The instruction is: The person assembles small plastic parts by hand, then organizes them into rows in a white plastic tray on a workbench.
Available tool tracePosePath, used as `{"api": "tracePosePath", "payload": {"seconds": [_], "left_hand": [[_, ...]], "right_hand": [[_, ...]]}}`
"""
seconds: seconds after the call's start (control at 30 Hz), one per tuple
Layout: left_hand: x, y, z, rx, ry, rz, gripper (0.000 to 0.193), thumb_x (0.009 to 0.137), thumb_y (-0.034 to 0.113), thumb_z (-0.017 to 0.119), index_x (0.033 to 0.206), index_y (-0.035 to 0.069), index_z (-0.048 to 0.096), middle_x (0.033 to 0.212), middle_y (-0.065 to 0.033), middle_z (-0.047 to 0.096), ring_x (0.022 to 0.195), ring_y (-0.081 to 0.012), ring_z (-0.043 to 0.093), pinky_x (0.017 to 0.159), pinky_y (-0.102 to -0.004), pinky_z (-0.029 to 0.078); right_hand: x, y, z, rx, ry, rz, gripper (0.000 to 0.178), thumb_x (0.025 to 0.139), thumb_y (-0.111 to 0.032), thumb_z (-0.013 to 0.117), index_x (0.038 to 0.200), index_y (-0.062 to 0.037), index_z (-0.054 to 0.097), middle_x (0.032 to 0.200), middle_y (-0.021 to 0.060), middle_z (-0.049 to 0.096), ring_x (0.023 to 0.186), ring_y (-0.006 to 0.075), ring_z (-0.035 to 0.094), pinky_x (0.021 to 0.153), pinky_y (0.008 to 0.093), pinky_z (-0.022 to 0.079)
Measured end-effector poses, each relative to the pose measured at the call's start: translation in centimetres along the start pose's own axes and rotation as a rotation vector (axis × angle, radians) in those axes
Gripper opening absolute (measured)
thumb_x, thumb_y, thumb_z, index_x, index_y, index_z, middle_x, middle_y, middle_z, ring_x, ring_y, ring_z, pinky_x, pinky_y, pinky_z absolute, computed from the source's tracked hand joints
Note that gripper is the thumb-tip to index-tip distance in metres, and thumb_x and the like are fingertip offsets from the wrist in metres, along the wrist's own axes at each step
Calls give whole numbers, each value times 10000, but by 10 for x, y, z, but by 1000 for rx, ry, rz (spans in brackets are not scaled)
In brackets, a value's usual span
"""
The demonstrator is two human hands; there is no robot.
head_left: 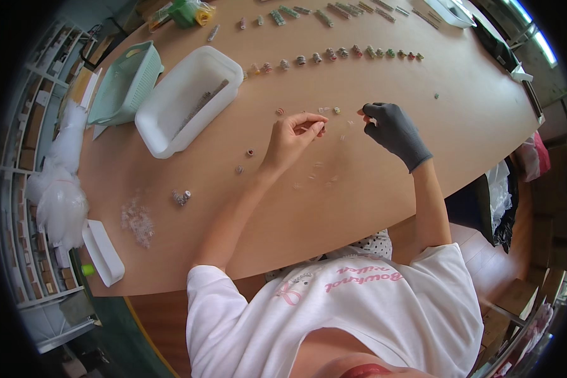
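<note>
Over the middle of the wooden table, my bare left hand [298, 134] is closed in a pinch. A tiny dark thing shows at its fingertips, too small to name. To its right my right hand [389, 128] wears a grey fingerless glove. Its fingers are curled together, and whatever they may hold is hidden. Between the hands lie a small yellowish round piece [337, 110] and a few tiny see-through bits. A small red-and-white round piece [280, 111] rests just beyond my left hand. More see-through bits [318, 165] are scattered between my forearms.
Small patterned rolls [331, 54] form a curved row farther back, with strips [277, 17] behind. A white tub [146, 120] and green basket [93, 116] stand at left. Near my left arm lie a see-through heap [137, 220], small rolls [181, 198] and a white tray [105, 255].
</note>
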State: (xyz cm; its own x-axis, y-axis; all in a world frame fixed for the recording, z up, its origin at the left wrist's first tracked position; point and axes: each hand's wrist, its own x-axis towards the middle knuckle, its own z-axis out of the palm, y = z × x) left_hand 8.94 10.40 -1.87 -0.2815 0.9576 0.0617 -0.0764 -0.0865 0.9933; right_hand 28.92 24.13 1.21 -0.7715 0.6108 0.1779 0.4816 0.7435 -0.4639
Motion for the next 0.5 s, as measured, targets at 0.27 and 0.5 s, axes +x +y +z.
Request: {"api": "tracePosePath", "payload": {"seconds": [0.27, 0.5], "left_hand": [[4, -22, 8, 759, -75, 450, 117, 810, 35, 716, 922, 61, 742, 825, -54, 662, 894, -243, 584, 876, -404, 480], [7, -29, 8, 918, 39, 518, 178, 778, 42, 746, 951, 78, 748, 1014, -21, 635, 1049, -261, 498, 912, -387, 435]], "right_hand": [[31, 3, 20, 226, -52, 32, 205, 789, -33, 622, 984, -36, 685, 824, 95, 680, 701, 249, 661, 656, 360, 509], [35, 20, 37, 149, 28, -173, 164, 789, -83, 627, 937, -108, 696, 829, 92, 682, 745, 291, 655, 657, 396, 517]]}}
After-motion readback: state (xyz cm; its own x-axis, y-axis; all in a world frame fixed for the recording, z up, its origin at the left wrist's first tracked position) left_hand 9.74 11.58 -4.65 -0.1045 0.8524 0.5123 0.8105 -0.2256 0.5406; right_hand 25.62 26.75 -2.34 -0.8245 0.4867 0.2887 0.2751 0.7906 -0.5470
